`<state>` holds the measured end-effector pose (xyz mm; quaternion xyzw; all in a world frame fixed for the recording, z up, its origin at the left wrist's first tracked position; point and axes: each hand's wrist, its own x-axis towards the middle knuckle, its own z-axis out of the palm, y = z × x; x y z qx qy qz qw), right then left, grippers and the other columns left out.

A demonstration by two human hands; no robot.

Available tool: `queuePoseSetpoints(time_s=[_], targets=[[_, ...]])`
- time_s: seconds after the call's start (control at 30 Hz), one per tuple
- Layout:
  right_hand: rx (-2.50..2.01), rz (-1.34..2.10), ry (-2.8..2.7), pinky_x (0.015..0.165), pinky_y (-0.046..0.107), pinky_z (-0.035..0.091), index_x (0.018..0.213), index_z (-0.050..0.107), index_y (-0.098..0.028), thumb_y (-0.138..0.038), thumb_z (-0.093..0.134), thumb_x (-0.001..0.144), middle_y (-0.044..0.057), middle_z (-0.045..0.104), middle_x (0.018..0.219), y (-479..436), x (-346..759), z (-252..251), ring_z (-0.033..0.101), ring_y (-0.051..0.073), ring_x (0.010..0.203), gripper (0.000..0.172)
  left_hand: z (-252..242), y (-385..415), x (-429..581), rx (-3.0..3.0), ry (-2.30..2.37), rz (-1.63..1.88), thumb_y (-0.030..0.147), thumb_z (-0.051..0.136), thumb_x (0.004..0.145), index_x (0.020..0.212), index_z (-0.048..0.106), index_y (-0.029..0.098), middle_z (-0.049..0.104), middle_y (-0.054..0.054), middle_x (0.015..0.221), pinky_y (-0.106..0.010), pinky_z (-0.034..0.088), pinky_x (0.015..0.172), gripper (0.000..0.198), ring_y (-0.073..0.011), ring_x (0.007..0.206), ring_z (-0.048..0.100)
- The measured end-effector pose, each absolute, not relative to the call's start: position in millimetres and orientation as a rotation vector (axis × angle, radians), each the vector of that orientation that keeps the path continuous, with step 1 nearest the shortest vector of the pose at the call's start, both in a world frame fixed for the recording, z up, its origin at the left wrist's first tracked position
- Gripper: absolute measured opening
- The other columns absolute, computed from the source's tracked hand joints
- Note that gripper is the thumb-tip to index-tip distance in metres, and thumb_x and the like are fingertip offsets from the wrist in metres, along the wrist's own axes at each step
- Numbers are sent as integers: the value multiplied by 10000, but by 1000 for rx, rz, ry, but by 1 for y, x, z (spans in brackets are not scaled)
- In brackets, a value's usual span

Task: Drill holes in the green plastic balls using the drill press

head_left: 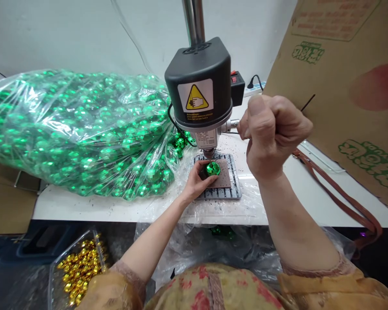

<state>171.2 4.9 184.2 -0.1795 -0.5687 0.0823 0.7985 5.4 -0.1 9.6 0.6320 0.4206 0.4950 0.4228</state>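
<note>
A small bench drill press [200,86] stands on the white table [84,204]. My left hand [196,181] pinches a shiny green faceted bead [212,168] on the brown pad of the press's slotted base plate [233,191], right under the drill chuck [208,151]. My right hand [271,133] is raised in a fist, closed round the press's feed lever [232,125], whose metal end shows at the left of the fist.
A big clear plastic bag of green beads [74,129] fills the table's left. A cardboard box [349,73] leans at the right, with a brown strap [339,193] below it. A tray of gold beads [79,267] sits low left. A power strip [254,87] lies behind.
</note>
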Motion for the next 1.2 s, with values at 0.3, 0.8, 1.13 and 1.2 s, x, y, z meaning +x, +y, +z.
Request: queuePoseSetpoints(time_s=[0.3, 0.8, 1.13, 1.2], targets=[[-481, 78, -1178, 501, 329, 261, 612, 210, -230, -408, 568, 1011, -40, 268, 515, 6, 167, 165, 284, 75, 485, 566, 11, 0, 5, 1608, 1048, 1222, 559, 873, 797, 1210, 604, 196, 723, -106, 1162, -421, 552, 994, 612, -267, 1106, 697], [-354, 96, -1152, 464, 311, 266, 610, 202, -208, -280, 583, 989, -57, 262, 525, 6, 164, 156, 284, 57, 442, 543, 13, -2, 6, 1576, 1021, 1237, 575, 884, 786, 1217, 633, 193, 723, -105, 1161, -436, 552, 1022, 628, -269, 1112, 693], [-294, 55, -1173, 427, 292, 282, 604, 222, -198, -222, 587, 955, -48, 277, 529, 6, 167, 148, 278, 66, 453, 506, 13, -2, 6, 1578, 1041, 1219, 608, 865, 791, 1229, 621, 204, 729, -110, 1166, -465, 550, 1035, 643, -288, 1131, 701], [-272, 50, -1179, 420, 295, 280, 598, 227, -202, -187, 579, 945, -49, 277, 531, 7, 167, 145, 287, 68, 448, 495, 13, -2, 6, 1577, 1037, 1217, 606, 866, 790, 1232, 619, 199, 730, -116, 1179, -457, 546, 1040, 650, -285, 1140, 701]])
